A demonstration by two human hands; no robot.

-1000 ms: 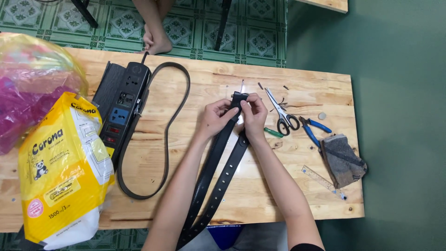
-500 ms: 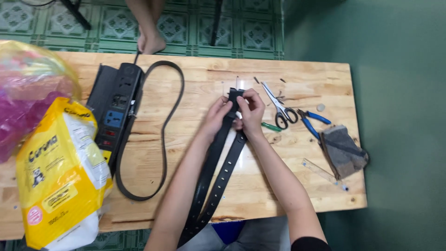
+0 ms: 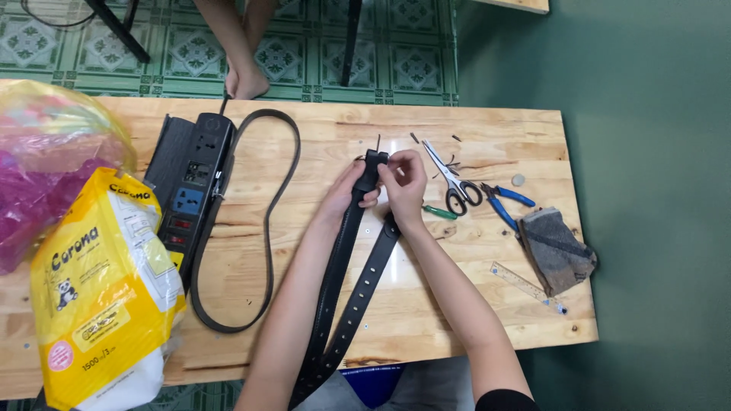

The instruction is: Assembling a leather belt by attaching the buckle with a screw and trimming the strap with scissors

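While both hands, left hand (image 3: 352,189) and right hand (image 3: 403,181), pinch the black belt (image 3: 346,281) end, keeping it flat on the bench (image 3: 320,251) appears advisable.

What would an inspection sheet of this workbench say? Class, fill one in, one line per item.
Surface: wooden table, pale, bare in places.
Job's things: black belt, its end held by both hands.
Clutter: scissors, blue pliers, ruler, grey cloth, yellow bag, plastic bag.
Grippers: left hand and right hand pinch the belt end.
Cables: power strip; a second belt loops beside it.
Surroundings: tiled floor, another person's foot.
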